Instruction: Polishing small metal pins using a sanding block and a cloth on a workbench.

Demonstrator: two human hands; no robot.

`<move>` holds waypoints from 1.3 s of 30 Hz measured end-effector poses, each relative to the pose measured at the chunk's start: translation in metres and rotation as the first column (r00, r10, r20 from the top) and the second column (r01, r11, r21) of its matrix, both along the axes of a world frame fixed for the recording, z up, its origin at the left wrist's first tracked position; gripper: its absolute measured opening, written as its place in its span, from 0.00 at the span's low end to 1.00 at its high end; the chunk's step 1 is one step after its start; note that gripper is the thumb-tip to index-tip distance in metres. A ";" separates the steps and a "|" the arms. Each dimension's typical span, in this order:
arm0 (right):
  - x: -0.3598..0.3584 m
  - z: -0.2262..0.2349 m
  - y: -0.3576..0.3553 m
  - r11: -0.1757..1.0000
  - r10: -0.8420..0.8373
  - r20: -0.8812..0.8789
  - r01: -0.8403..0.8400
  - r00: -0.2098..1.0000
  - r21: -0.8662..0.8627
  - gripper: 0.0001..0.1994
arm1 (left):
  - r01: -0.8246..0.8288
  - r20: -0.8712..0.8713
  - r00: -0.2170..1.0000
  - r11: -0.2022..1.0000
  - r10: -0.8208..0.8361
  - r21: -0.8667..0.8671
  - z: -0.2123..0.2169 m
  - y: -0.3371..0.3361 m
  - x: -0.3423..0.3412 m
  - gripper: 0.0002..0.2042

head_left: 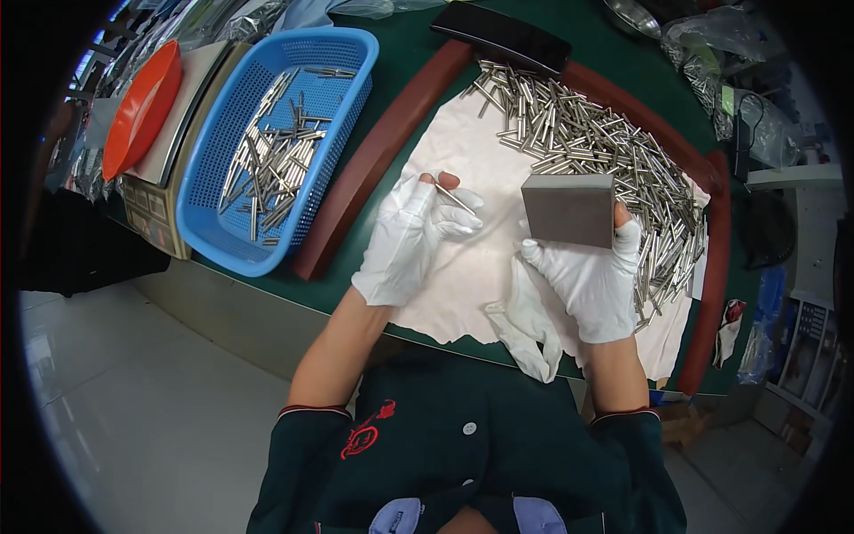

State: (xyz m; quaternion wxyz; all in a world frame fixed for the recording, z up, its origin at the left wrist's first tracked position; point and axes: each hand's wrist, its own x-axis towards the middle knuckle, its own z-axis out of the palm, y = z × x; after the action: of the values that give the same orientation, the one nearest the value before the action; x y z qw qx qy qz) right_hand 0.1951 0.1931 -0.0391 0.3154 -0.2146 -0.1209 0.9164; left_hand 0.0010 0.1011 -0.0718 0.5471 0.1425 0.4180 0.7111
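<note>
My left hand (pixel 400 238), in a white glove with bare fingertips, pinches a slim metal pin (pixel 457 199) between thumb and finger. The pin slants across the fingers, above a pale cloth (pixel 471 133). In my right hand (pixel 589 287), also gloved, a dark grey rectangular block (pixel 569 214) with a lighter top edge is gripped between thumb and fingers. Most of the right fingers are hidden behind the block. A large heap of similar metal pins (pixel 654 191) spreads over the cloth, beyond and to the right of the block. A loose white glove (pixel 527 327) lies between my forearms.
Reddish-brown rails (pixel 382 160) border the cloth on the green table (pixel 400 40). A black phone-like slab (pixel 503 37) rests on the far rail. At left stands a blue perforated basket (pixel 203 233) with several pins, beside a scale (pixel 147 209) and an orange-red dish (pixel 142 111).
</note>
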 end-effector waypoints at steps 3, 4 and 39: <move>0.000 0.001 0.000 1.000 0.001 0.003 -0.001 1.000 -0.001 0.24 | 0.093 0.094 0.991 0.994 -0.098 0.056 0.001 -0.003 -0.006 0.12; 0.001 0.001 0.000 1.000 0.005 0.002 -0.005 1.000 -0.001 0.24 | 0.136 0.150 0.977 0.986 -0.150 0.101 0.005 -0.004 -0.006 0.13; -0.012 0.011 -0.011 0.111 -0.595 0.457 -0.496 0.661 0.861 0.27 | 0.388 -0.657 0.702 0.921 -0.275 0.029 0.028 -0.009 0.019 0.29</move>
State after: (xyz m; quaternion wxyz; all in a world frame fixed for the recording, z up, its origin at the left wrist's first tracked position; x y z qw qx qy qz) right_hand 0.1828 0.1818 -0.0280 0.3261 -0.3041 -0.8058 0.3898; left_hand 0.0202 0.0922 -0.0442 0.4767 0.4941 0.4861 0.5406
